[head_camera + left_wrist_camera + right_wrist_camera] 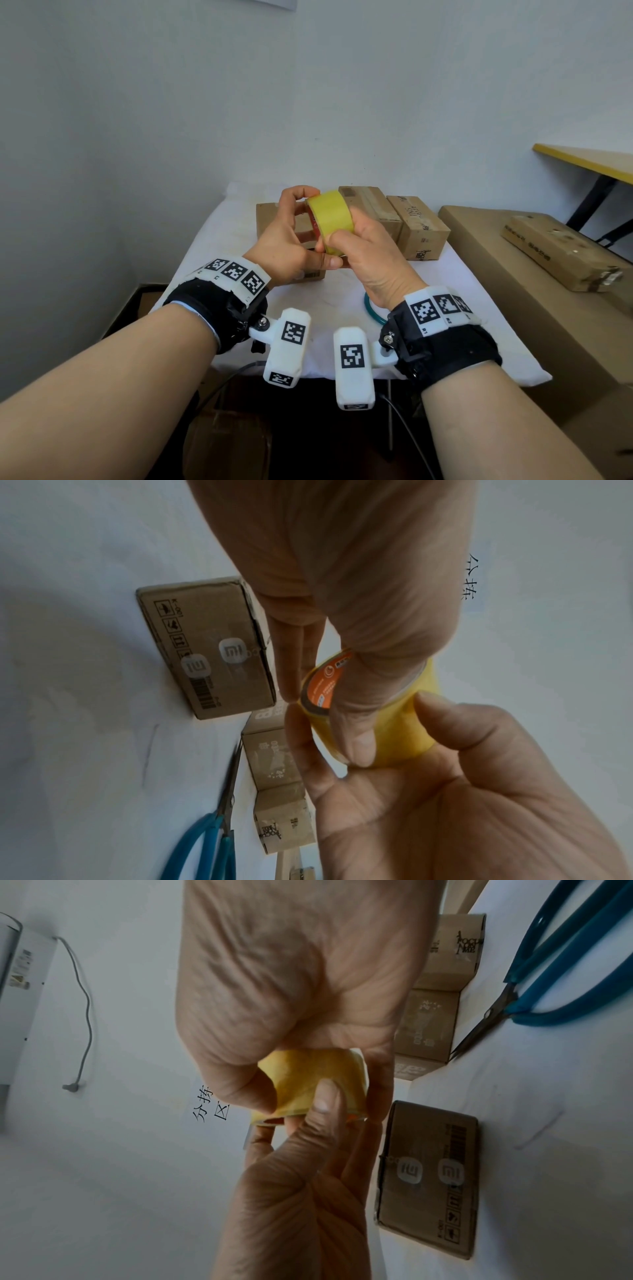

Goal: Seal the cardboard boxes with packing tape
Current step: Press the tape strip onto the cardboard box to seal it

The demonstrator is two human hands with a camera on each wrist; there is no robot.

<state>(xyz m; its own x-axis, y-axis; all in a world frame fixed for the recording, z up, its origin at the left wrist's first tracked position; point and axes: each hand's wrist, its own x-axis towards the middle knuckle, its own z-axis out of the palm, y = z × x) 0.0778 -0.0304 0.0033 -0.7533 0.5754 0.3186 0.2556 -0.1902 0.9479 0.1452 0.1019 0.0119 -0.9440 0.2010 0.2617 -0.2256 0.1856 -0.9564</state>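
Note:
Both hands hold a yellow packing tape roll (330, 217) in the air above the white-covered table (462, 308). My left hand (286, 236) grips its left side, with the index finger over the top and the thumb (325, 1096) lying on the outer band. My right hand (366, 250) grips the right side. The roll's orange core (322, 680) shows in the left wrist view. A cardboard box with two white logo stickers (212, 647) lies below my left hand. Two more cardboard boxes (371, 205) (419, 228) stand behind. No loose tape end shows.
Teal-handled scissors (371, 310) lie on the cloth under my right wrist. A large cardboard carton (513, 308) stands to the right, with a flat box (561, 253) on top. A yellow-edged table (589, 161) is at the far right. The wall is close behind.

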